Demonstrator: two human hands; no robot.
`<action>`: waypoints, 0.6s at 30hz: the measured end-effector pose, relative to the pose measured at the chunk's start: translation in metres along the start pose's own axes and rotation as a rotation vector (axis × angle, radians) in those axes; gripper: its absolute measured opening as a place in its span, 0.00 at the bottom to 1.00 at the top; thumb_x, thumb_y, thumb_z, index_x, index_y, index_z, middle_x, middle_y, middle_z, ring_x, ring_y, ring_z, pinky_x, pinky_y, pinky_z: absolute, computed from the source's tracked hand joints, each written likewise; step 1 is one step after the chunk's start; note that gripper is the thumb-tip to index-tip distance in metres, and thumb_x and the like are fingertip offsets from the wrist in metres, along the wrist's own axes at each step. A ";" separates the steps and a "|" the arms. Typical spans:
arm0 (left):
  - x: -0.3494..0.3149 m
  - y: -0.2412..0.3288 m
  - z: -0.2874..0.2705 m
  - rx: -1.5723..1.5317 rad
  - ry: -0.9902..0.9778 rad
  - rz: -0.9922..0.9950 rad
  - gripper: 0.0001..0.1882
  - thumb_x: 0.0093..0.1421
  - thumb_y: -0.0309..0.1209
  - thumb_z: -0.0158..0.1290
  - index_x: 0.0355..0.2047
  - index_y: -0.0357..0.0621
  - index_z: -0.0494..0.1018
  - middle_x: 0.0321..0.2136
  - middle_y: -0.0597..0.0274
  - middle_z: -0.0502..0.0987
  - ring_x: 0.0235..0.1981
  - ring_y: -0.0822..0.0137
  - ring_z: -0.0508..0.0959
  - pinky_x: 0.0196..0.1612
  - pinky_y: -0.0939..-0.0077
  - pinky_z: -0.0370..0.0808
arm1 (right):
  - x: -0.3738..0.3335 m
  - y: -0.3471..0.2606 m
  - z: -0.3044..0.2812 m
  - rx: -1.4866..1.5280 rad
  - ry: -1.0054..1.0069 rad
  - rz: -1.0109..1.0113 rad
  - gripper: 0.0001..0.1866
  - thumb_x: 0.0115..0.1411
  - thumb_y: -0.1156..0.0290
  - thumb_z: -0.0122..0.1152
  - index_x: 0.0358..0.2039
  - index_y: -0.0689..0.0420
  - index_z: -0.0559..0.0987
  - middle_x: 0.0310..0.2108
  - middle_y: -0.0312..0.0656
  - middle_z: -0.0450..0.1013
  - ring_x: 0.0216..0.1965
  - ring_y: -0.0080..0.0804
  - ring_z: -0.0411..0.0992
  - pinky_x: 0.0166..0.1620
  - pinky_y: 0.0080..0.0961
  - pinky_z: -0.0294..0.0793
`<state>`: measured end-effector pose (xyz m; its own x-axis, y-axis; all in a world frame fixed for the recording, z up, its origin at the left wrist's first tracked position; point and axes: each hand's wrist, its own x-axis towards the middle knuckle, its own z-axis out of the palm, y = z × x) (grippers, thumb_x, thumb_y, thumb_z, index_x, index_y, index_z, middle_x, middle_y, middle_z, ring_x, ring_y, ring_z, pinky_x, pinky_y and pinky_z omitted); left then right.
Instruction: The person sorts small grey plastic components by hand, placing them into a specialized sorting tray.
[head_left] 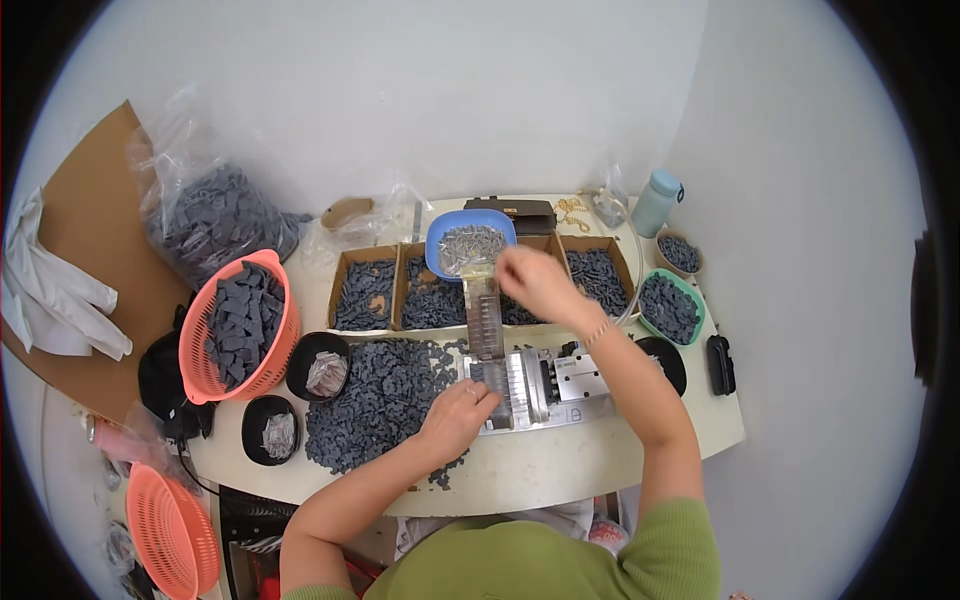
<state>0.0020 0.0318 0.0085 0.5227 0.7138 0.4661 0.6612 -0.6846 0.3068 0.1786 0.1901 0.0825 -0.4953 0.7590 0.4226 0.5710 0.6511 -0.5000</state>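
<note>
My left hand (457,418) lies at the left edge of a metal fixture (519,388), its fingers drawn together over small grey pieces there. What they hold, if anything, is too small to make out. My right hand (540,285) is raised beside a slotted, see-through strip (484,318) that runs back from the fixture. Its fingertips are pinched; any item between them is hidden. Just behind the strip's far end sits a blue bowl (432,246) of thin silvery pins (468,247). A heap of small grey pieces (375,400) spreads left of my left hand.
Cardboard trays (398,290) with grey pieces line the back. Two black bowls (290,372) and a coral basket (289,335) stand left. A metal cylinder block (580,380) adjoins the fixture; a green tray (701,300), black case (720,365) and bottle (655,205) are right.
</note>
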 end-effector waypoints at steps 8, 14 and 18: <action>-0.008 0.004 -0.007 0.062 -0.052 0.028 0.13 0.50 0.25 0.52 0.38 0.37 0.75 0.38 0.55 0.72 0.42 0.57 0.72 0.45 0.65 0.70 | -0.087 -0.028 0.044 -0.234 -0.184 -0.258 0.04 0.52 0.74 0.56 0.28 0.59 0.73 0.28 0.45 0.71 0.34 0.43 0.73 0.37 0.36 0.74; -0.014 0.001 -0.009 0.145 -0.052 -0.062 0.24 0.58 0.37 0.53 0.49 0.29 0.70 0.54 0.47 0.68 0.58 0.50 0.66 0.59 0.57 0.61 | -0.100 -0.027 0.052 -0.275 -0.119 -0.283 0.06 0.50 0.74 0.55 0.31 0.59 0.74 0.31 0.42 0.70 0.36 0.39 0.72 0.38 0.32 0.74; -0.011 -0.003 -0.007 0.161 -0.082 -0.073 0.26 0.58 0.37 0.54 0.51 0.30 0.68 0.54 0.44 0.67 0.59 0.49 0.64 0.60 0.57 0.60 | -0.106 -0.025 0.051 -0.137 -0.063 -0.288 0.10 0.50 0.74 0.57 0.35 0.59 0.77 0.34 0.42 0.71 0.35 0.38 0.71 0.38 0.33 0.74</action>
<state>-0.0094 0.0251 0.0083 0.5082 0.7749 0.3760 0.7730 -0.6029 0.1977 0.1834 0.0935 0.0119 -0.6867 0.5441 0.4821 0.4820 0.8372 -0.2583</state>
